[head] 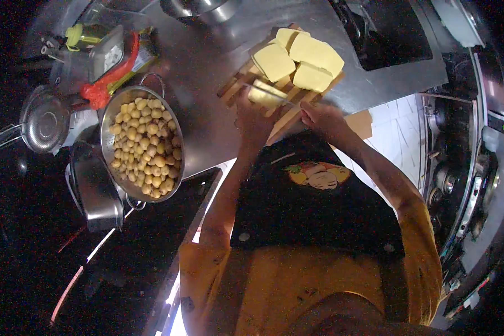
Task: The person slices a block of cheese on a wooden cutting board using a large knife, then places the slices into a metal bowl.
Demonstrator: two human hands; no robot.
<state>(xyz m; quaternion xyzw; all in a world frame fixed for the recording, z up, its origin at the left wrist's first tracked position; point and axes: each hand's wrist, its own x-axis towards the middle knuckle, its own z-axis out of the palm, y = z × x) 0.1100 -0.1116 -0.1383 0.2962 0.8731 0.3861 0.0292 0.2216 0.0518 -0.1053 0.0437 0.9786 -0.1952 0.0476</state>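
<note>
My right hand (319,119) is closed around the handle of a knife. Its thin blade (273,90) runs leftward across a small pale yellow block (263,97), cheese or butter, on a striped wooden cutting board (285,119). At the left end of that block is my left hand (254,115), near the blade's far end. Blur hides whether its fingers grip the block or the blade. Behind the knife, several larger blocks of the same stuff (315,52) lie close together on the board, some overlapping.
A metal colander (105,138) full of small round potatoes (145,147) stands left on the steel counter (206,96). Beyond it are a strainer (46,124), a deep metal pan (96,185), a red plastic bag (96,94) and a green-capped bottle (82,37). A dark cooktop (386,33) lies back right.
</note>
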